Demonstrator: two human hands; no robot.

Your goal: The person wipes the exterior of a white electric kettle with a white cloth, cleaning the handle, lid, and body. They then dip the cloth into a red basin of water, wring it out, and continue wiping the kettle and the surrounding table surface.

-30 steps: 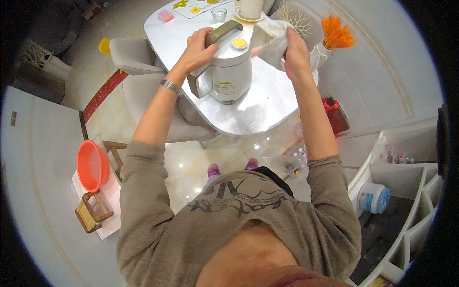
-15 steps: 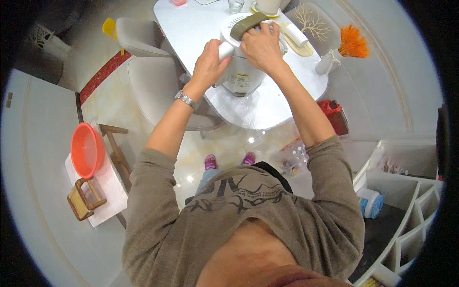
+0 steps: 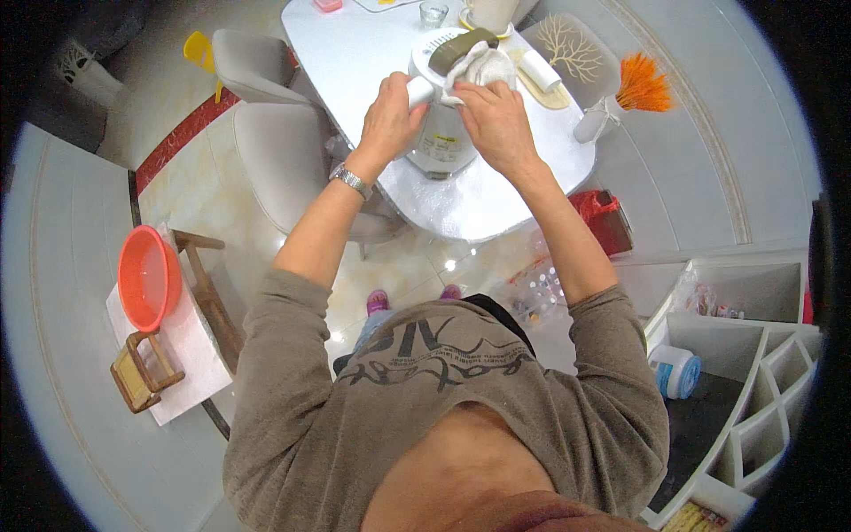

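Note:
On the near half of the white table [image 3: 341, 53] stands a white, rounded appliance [image 3: 441, 146] with a vented top, an olive-green carrying handle and a label low on its near side. Its exact kind I cannot make out. My left hand [image 3: 390, 115] is closed round a thick white handle [image 3: 419, 91] that sticks out of the appliance's near left side. A crumpled white cloth [image 3: 483, 71] is in my right hand [image 3: 498, 124], pressed against the appliance's right side. The fingers of that hand are bent over the cloth's near edge.
A white roll [image 3: 539, 71] lies right of the appliance, with a glass [image 3: 433, 13] behind it. A vase of orange dried stems [image 3: 598, 120] stands at the right edge. Grey chairs [image 3: 279, 160] flank the left side. An orange basin [image 3: 149, 279] and a wooden stool [image 3: 146, 372] are at lower left.
My right hand has moved from the appliance's top, beside the green handle, down and toward me along its right side. The white cloth now shows. My left hand keeps its hold.

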